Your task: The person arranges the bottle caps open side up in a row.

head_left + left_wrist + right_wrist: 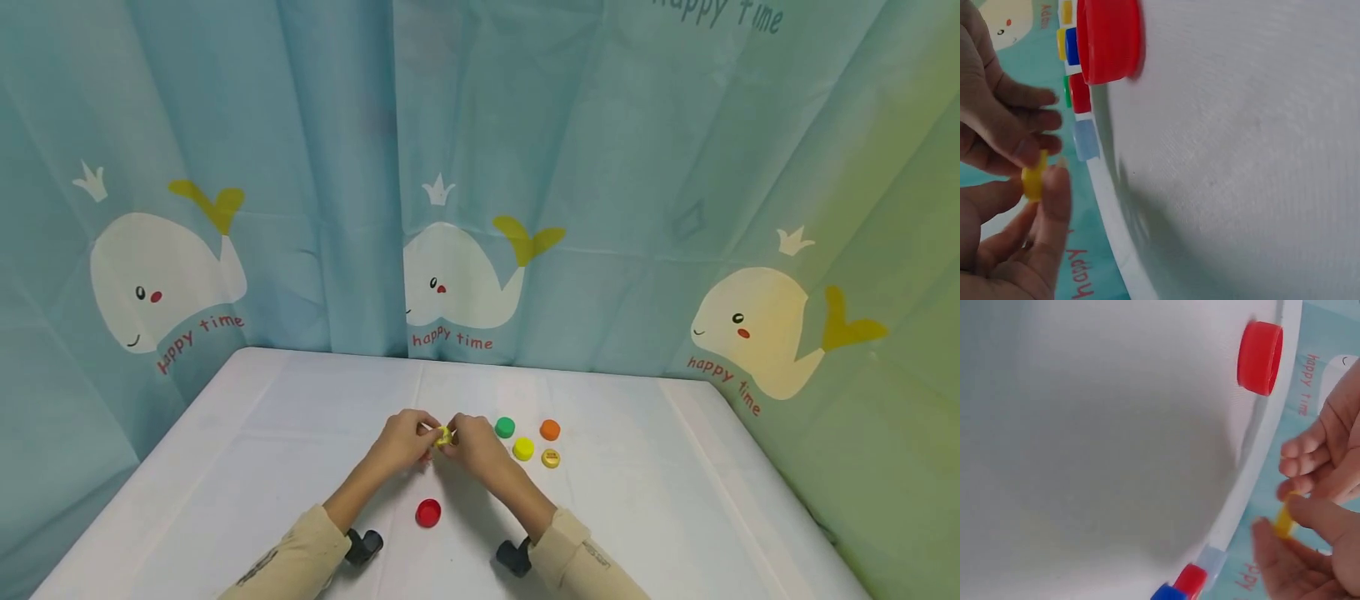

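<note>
Above the white table, my left hand [403, 439] and right hand [476, 443] meet at a small yellow bottle cap [444, 436]. In the left wrist view the left hand [1016, 240] pinches the yellow cap [1033, 181] between thumb and finger. The right hand [1004, 106] has its thumb and fingers at the cap's other side, gripping it too. In the right wrist view the cap [1284, 519] is slightly blurred between both hands. A red cap [428, 513] lies on the table nearer the body, hollow side up. Something reddish under the left hand is mostly hidden.
Right of the hands lie a green cap [505, 427], an orange cap [551, 430], another yellow cap [523, 449] and a gold-coloured cap [551, 458]. The left wrist view shows a blue cap [1072, 46] and a translucent pale-blue piece [1087, 139]. A curtain [345, 275] hangs behind the table.
</note>
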### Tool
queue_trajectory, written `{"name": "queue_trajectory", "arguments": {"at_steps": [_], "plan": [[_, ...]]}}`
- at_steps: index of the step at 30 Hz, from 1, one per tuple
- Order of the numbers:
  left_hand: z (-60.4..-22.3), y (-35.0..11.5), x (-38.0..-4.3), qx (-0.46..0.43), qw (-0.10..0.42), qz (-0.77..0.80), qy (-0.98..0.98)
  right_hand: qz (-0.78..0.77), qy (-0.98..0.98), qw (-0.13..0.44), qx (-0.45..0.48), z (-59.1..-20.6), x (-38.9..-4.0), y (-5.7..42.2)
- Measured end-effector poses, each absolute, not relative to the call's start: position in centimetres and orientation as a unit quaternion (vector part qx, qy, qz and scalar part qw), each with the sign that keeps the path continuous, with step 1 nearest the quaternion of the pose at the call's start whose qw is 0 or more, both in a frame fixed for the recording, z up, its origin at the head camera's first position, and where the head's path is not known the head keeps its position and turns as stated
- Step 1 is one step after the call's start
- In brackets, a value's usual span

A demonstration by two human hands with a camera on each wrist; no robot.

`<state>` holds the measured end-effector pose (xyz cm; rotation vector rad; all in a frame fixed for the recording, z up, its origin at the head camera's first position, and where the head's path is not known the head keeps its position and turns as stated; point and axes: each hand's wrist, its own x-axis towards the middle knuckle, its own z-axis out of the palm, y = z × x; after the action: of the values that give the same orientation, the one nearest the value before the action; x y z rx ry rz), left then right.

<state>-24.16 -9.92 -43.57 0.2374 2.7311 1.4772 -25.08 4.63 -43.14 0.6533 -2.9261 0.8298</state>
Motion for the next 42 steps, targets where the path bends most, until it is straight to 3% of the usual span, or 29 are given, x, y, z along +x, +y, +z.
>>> {"name": "queue_trajectory", "arguments": {"at_steps": [6,17,28,42], "plan": [[-43.4,-10.0,-23.8,0.080,-0.032,0.532,0.842,0.313,-0.913,0.067,0.253,-43.5,-25.0,5.6],[-42.5,-9.4,-23.0,0.110,-0.064,0.555,0.822,0.460,-0.850,0.009,0.257,-42.9,-25.1,8.1],[-42.5,-9.1,-22.5,0.156,-0.021,0.571,0.805,0.509,-0.825,-0.049,0.240,-43.1,-24.5,9.7],[-42.4,-9.6,-22.3,0.203,0.006,0.529,0.824,0.501,-0.824,-0.029,0.264,-40.4,-21.5,9.9]]}}
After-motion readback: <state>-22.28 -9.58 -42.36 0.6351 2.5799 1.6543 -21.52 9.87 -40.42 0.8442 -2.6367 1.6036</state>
